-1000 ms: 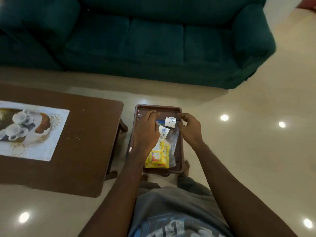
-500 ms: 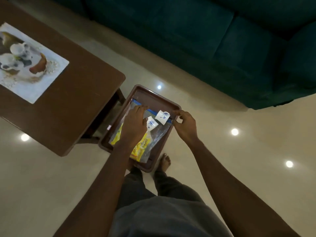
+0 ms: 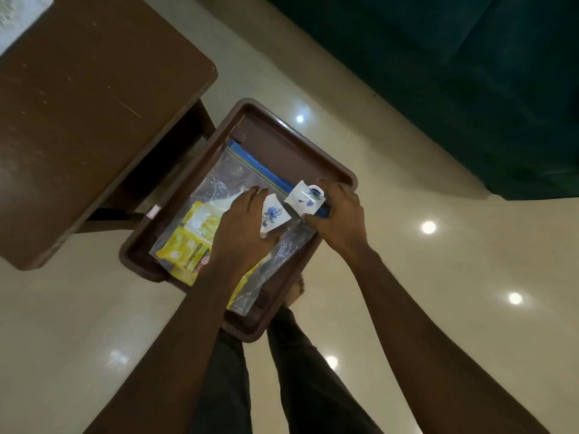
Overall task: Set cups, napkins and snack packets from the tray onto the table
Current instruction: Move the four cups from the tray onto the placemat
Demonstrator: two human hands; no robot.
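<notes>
A brown plastic tray (image 3: 283, 128) sits low beside the table, just in front of my legs. In it lies a clear zip bag (image 3: 233, 180) with a blue seal, and yellow snack packets (image 3: 188, 245) show through the bag. Two small white cups with blue flowers stand on top of the bag. My left hand (image 3: 241, 236) lies over the bag and holds the nearer cup (image 3: 274, 214) at its thumb side. At the tray's right rim my right hand (image 3: 343, 214) curls its fingers round the farther cup (image 3: 305, 198). No napkins can be made out.
The dark wooden table (image 3: 94, 104) fills the upper left, with a corner of a white placemat (image 3: 18, 17) at the frame's edge. A dark green sofa (image 3: 470, 73) runs along the upper right. Glossy pale floor (image 3: 407, 277) surrounds the tray.
The view has swung down and closer to the tray. Both hands have stayed on the tray, and each now has a cup in its fingers.
</notes>
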